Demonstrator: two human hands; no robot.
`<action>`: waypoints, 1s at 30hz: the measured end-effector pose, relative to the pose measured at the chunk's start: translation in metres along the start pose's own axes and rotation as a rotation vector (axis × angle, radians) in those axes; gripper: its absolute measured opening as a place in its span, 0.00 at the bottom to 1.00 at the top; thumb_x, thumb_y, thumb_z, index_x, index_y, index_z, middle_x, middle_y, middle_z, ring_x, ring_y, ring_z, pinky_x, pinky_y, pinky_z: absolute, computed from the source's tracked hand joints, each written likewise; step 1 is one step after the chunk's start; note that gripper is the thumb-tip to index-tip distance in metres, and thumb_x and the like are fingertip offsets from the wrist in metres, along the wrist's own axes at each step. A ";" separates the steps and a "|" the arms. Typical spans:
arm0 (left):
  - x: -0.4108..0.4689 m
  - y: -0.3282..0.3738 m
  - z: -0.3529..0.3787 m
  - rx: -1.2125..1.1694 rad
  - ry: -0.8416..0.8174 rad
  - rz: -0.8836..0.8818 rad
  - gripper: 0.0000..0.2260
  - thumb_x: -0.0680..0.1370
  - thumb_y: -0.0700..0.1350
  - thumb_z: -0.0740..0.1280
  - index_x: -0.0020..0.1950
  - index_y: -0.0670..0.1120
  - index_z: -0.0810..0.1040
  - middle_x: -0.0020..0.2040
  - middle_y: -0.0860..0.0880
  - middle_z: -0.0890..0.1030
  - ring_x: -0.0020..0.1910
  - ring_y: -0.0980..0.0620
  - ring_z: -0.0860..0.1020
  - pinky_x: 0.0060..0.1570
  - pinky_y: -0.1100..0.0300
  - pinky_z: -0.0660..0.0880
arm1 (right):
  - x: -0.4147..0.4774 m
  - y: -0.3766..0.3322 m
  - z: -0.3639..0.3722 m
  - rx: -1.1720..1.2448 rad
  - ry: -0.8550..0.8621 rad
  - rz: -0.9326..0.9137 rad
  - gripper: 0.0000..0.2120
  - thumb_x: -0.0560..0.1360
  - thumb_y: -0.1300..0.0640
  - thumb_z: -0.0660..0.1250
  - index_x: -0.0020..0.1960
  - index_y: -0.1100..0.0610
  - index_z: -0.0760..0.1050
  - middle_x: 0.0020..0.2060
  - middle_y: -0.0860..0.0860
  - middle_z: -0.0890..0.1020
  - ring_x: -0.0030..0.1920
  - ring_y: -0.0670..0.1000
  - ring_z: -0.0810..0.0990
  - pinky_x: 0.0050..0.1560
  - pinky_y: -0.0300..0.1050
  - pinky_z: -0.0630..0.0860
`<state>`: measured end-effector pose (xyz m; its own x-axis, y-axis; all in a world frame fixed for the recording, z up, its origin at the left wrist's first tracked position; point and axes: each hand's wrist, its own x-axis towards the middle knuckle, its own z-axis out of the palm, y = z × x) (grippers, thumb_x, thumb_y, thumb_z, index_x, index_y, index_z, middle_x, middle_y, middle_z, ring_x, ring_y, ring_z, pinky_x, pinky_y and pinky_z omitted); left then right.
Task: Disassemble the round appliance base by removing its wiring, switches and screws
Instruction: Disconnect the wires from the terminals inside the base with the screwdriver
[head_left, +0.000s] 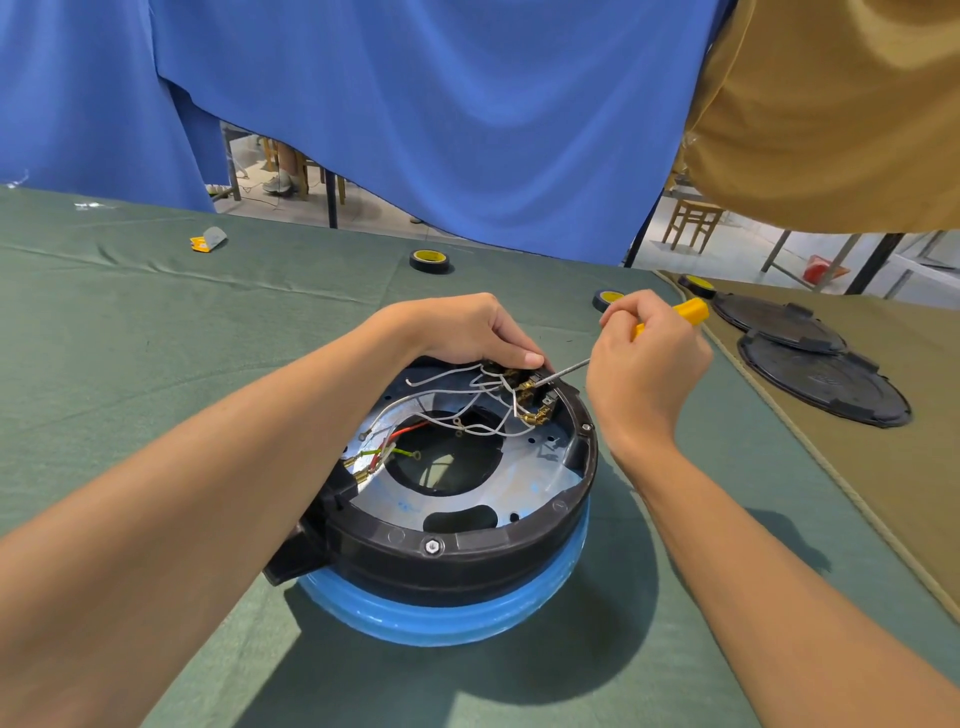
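The round appliance base (457, 551) sits upside down in the middle of the green cloth, a black rim over a blue body, with a metal plate inside. White wires (441, 410) and red and green-yellow leads (395, 447) run to brass terminals on a switch block (535, 395) at the far rim. My left hand (467, 327) curls over the far rim and holds the switch block. My right hand (644, 353) grips a yellow-handled screwdriver (691, 312), its metal tip on a terminal of the block. A hex screw (432, 546) shows in the near rim.
Two black round covers (826, 384) lie on the tan cloth to the right. Tape rolls (429, 260) lie beyond the base, one (605, 299) close behind my right hand. A small yellow and grey item (208, 240) lies far left. Blue curtains hang behind the table.
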<state>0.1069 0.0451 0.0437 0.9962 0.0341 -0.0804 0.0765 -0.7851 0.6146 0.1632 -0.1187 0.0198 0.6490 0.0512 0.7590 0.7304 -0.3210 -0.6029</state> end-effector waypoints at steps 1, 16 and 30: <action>0.000 0.000 0.000 0.005 0.001 0.002 0.11 0.80 0.52 0.65 0.59 0.56 0.82 0.43 0.70 0.81 0.44 0.69 0.79 0.51 0.68 0.70 | -0.003 0.000 0.001 -0.001 -0.009 -0.023 0.13 0.73 0.69 0.56 0.36 0.62 0.77 0.29 0.55 0.76 0.34 0.56 0.74 0.34 0.35 0.63; -0.001 0.000 0.000 -0.007 -0.007 0.007 0.10 0.80 0.53 0.65 0.58 0.58 0.82 0.46 0.67 0.83 0.46 0.65 0.80 0.52 0.67 0.71 | -0.010 -0.001 -0.002 0.036 0.073 -0.044 0.11 0.74 0.68 0.59 0.38 0.62 0.78 0.31 0.55 0.76 0.35 0.56 0.74 0.33 0.37 0.61; 0.000 0.000 0.000 -0.009 -0.020 0.006 0.10 0.80 0.52 0.64 0.58 0.57 0.83 0.44 0.67 0.83 0.44 0.67 0.80 0.50 0.65 0.70 | 0.000 0.004 0.002 0.029 0.002 0.246 0.16 0.72 0.70 0.56 0.34 0.56 0.76 0.25 0.47 0.74 0.30 0.55 0.77 0.38 0.55 0.76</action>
<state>0.1066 0.0453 0.0437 0.9956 0.0173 -0.0921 0.0711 -0.7798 0.6220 0.1665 -0.1180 0.0167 0.8078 -0.0273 0.5888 0.5561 -0.2959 -0.7766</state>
